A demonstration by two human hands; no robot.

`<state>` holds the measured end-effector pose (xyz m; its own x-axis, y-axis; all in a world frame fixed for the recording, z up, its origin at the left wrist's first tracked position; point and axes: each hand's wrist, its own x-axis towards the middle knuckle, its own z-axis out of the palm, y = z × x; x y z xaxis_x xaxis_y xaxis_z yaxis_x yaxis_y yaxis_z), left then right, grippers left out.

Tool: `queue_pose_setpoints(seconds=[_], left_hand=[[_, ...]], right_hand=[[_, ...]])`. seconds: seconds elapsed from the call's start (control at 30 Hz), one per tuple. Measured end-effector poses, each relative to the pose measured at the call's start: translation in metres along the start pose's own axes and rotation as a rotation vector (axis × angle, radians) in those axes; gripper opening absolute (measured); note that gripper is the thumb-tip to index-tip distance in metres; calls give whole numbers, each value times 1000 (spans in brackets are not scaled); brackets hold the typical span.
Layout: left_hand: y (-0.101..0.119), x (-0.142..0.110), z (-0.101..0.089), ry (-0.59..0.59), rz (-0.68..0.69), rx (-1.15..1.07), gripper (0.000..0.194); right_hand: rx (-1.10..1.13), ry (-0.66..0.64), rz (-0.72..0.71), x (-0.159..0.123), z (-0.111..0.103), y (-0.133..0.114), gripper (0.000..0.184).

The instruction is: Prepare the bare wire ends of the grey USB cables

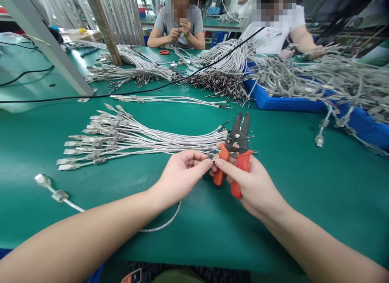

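Note:
My left hand (pixel 182 175) pinches the end of a silver cable (pixel 161 226), which loops under my wrist and runs left to a USB plug (pixel 41 179) on the green table (pixel 304 185). My right hand (pixel 252 185) grips an orange-handled wire stripper (pixel 237 147), black jaws pointing away from me. Its forefinger and thumb meet the left fingertips at the cable end. Just beyond my hands lies a fanned bundle of silver USB cables (pixel 127 139).
Heaps of cables (pixel 219 68) cover the far table, and a blue bin (pixel 285 100) at the right overflows with more. Two people sit across, hands busy with cables. A slanted metal post (pixel 48 43) and a black cord (pixel 91 96) cross the left side. Red scissors (pixel 164 52) lie far back.

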<state>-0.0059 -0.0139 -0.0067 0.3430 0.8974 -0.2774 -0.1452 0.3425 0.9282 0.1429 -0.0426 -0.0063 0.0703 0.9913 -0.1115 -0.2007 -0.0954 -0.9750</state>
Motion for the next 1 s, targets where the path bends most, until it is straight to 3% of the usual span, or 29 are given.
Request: queue_pose_setpoints(seconds=[0.2,0.47,0.73,1.0], left_hand=[[-2,0,-1,4,26,-5,12],[0,0,-1,17,17,-65,13],[-3,1,-2,-20,31,-81,19],[-4,0,-2,-57,17,-68,22]], right_hand=[[-24,-26,8,-1,0,1,24],[-23,-6,7,-2,0,0,35],[-51,-29,-48,-2,0,1,22],[-27,-36,-64,0,-1,5,33]])
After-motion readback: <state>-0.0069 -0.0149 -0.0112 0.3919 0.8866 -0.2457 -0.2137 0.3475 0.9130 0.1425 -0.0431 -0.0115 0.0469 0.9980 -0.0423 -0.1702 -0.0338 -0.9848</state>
